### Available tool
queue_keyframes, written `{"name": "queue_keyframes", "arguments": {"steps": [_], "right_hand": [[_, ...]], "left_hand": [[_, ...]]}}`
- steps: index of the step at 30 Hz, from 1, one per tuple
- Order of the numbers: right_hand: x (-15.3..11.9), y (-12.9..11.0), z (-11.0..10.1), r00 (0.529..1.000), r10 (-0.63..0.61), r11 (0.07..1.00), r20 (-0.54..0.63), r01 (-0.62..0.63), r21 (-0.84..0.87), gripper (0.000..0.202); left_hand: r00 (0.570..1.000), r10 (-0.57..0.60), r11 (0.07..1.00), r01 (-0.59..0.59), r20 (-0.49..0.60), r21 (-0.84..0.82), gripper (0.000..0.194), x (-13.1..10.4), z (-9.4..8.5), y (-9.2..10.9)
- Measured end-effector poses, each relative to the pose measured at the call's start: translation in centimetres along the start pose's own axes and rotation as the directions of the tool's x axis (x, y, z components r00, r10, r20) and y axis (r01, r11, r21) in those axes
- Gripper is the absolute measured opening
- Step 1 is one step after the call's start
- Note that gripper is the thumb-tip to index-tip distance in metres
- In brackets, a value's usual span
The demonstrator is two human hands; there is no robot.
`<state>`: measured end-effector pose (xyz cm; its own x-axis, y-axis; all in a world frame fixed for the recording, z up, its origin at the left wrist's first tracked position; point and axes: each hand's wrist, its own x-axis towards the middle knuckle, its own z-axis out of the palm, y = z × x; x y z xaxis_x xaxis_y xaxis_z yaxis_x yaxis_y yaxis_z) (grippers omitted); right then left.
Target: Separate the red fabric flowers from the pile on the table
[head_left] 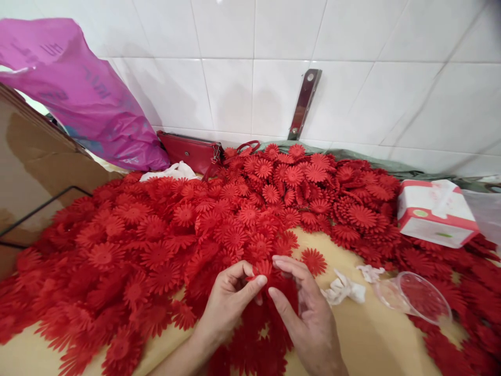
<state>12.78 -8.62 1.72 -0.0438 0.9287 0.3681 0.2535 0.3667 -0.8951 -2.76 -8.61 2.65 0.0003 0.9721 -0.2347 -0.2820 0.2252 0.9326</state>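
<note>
Between thumb and fingers, my left hand (230, 297) pinches a small red petalled piece (263, 267), low in the middle of the view. Just to its right, my right hand (307, 308) is held with thumb and fingers apart beside the piece, and nothing shows in its grasp. Red flower-shaped pieces (156, 253) lie in a wide heap around and behind both hands. One single red flower (313, 261) rests on the tan table (364, 334) behind my right hand.
A tissue box (436, 214), crumpled tissues (344, 290) and a clear plastic cup (415, 297) are at the right. A red purse (190, 151) and purple bag (97, 104) stand back left, beside a cardboard box (39, 156). The tiled wall (227, 94) bounds the back.
</note>
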Motion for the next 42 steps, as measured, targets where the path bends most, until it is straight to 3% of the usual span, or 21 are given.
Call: {"name": "queue_keyframes", "arguments": {"steps": [6,9,14,17,21,27,34,42], "right_hand": [[0.3,-0.4,-0.1,0.998,0.048,0.996,0.043,-0.051,0.072,0.009],[0.3,-0.4,-0.1,0.988,0.151,0.976,0.015,-0.152,0.156,0.006],[-0.2,0.0,0.0,0.938,0.346,0.890,-0.008,-0.326,0.319,0.016],[0.1,0.4,-0.6,0.876,0.461,0.835,-0.140,-0.375,0.403,0.021],[1.2,0.4,-1.2,0.813,0.495,0.819,-0.306,-0.319,0.477,0.033],[1.3,0.4,-0.7,0.877,0.431,0.868,-0.212,-0.339,0.362,0.041],[0.5,0.8,-0.7,0.887,0.458,0.861,-0.054,-0.428,0.274,0.043],[0.3,0.0,0.0,0.935,0.352,0.923,0.034,-0.353,0.156,0.031]], "left_hand": [[0.994,0.045,0.997,-0.052,0.098,0.063,0.045,-0.1,-0.3,0.2],[0.989,0.054,0.992,-0.068,0.134,0.103,0.041,-0.2,-0.1,0.3],[0.992,0.074,0.989,-0.086,0.102,0.123,0.040,-0.1,0.0,0.2],[0.993,0.112,0.991,-0.115,0.042,0.071,0.040,0.1,-0.1,0.2],[0.991,0.108,0.993,-0.111,-0.076,-0.039,0.034,0.6,-0.4,0.2],[0.996,0.010,0.972,-0.030,-0.088,-0.232,0.032,0.9,-0.2,0.0],[0.999,-0.005,0.957,-0.011,-0.051,-0.291,0.029,0.9,-0.2,0.1],[0.991,0.089,0.985,-0.103,-0.101,-0.140,0.029,0.5,-0.7,-0.3]]}}
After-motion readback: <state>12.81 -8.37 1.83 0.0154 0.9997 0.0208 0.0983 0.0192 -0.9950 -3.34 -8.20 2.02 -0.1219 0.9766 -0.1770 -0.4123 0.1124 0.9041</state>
